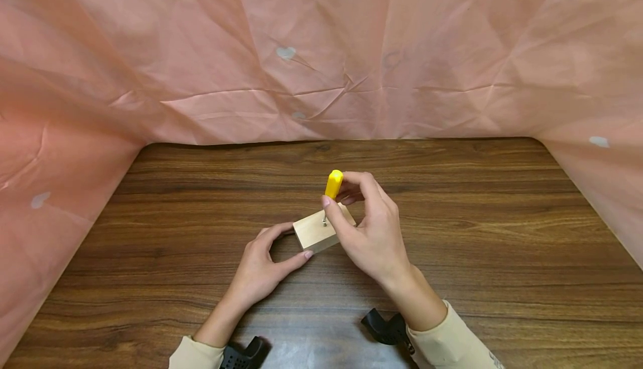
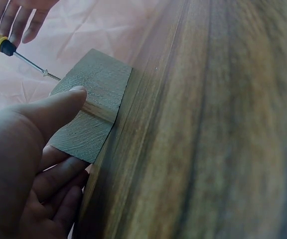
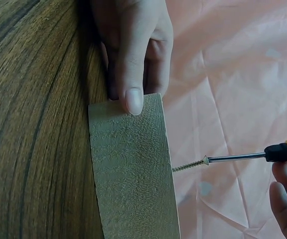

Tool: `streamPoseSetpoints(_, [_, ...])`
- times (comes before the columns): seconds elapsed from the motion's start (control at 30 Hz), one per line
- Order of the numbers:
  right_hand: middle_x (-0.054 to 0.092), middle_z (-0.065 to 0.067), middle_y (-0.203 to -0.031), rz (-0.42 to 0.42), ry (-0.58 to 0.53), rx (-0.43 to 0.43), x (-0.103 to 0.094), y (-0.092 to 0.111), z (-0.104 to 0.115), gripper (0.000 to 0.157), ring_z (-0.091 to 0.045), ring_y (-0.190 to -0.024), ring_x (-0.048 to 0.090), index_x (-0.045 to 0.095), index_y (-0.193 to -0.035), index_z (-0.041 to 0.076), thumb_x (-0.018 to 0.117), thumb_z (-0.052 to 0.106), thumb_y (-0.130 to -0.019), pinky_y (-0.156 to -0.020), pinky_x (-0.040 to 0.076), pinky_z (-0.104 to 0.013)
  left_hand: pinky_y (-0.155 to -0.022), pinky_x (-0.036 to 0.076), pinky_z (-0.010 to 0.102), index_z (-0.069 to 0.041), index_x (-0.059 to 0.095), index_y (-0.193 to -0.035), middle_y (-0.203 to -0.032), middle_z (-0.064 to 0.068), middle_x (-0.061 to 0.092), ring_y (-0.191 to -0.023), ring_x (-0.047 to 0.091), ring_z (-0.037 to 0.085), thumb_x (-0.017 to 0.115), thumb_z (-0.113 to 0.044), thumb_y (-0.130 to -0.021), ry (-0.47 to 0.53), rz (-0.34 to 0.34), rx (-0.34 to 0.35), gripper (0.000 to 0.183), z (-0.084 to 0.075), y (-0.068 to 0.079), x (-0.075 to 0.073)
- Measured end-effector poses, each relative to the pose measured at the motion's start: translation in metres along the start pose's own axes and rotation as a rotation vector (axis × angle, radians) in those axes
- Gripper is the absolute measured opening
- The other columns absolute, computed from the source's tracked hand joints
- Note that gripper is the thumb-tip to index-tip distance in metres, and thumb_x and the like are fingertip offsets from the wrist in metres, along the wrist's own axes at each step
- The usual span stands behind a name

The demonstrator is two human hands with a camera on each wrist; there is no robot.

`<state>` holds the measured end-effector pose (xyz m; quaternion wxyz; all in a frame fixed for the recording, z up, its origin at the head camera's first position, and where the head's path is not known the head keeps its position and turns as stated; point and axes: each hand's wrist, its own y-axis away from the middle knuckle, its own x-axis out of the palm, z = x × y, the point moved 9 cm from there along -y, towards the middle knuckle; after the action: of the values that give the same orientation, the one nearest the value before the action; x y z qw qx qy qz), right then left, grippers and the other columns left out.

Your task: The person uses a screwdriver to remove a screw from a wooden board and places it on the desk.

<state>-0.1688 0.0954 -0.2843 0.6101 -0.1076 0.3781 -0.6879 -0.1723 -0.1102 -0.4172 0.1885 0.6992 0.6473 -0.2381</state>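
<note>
A pale wooden block (image 1: 312,230) lies on the table, its end gripped by my left hand (image 1: 257,271) with the thumb on the near side and fingers on the far side. From the block's top face rises a screw (image 3: 189,166), most of its threaded shank showing above the wood. The tip of a screwdriver (image 1: 334,185) with a yellow and black handle meets the screw head. Above the block, my right hand (image 1: 375,232) pinches that handle between thumb and fingers. Screw and screwdriver lean slightly in the head view.
The brown wood-grain table (image 1: 502,235) spreads around both hands. Pink cloth (image 1: 321,51) with pale hearts hangs along its back and sides. Black wrist-worn mounts (image 1: 384,327) stick out at both cream sleeves (image 1: 454,338) near the front.
</note>
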Motion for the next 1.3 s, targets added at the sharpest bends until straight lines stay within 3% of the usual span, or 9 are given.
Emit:
streamPoseSetpoints(0.53, [0.078, -0.007, -0.103, -0.005, 0.007, -0.018, 0.0017, -0.0005, 0.0004, 0.031, -0.016, -0.091, 0.075, 0.066, -0.121, 0.001, 0.079, 0.005, -0.093, -0.083, 0.061, -0.032, -0.115, 0.049, 0.054, -0.019, 0.072, -0.137, -0.133, 0.005, 0.074, -0.13, 0.066, 0.024, 0.093, -0.036, -0.085, -0.005, -0.011, -0.001, 0.059, 0.0005, 0.0, -0.0003])
streamPoseSetpoints(0.93, [0.077, -0.009, -0.099, -0.034, 0.069, -0.081, 0.0003, 0.0003, 0.0045, 0.028, -0.018, -0.085, 0.074, 0.07, -0.116, 0.0, 0.083, 0.006, -0.092, -0.078, 0.061, -0.03, -0.114, 0.049, 0.054, -0.018, 0.072, -0.137, -0.135, 0.006, 0.073, -0.132, 0.065, 0.025, 0.092, -0.037, -0.086, -0.006, 0.001, -0.005, 0.058, -0.0004, -0.0001, 0.0002])
streamPoseSetpoints(1.3, [0.075, -0.007, -0.098, -0.012, 0.093, -0.061, 0.0016, 0.0014, 0.005, 0.03, -0.022, -0.085, 0.072, 0.071, -0.115, 0.003, 0.087, 0.012, -0.09, -0.082, 0.059, -0.026, -0.115, 0.049, 0.054, -0.018, 0.071, -0.138, -0.135, 0.006, 0.073, -0.131, 0.066, 0.025, 0.093, -0.037, -0.085, -0.004, -0.003, -0.012, 0.06, 0.0007, -0.0008, 0.0006])
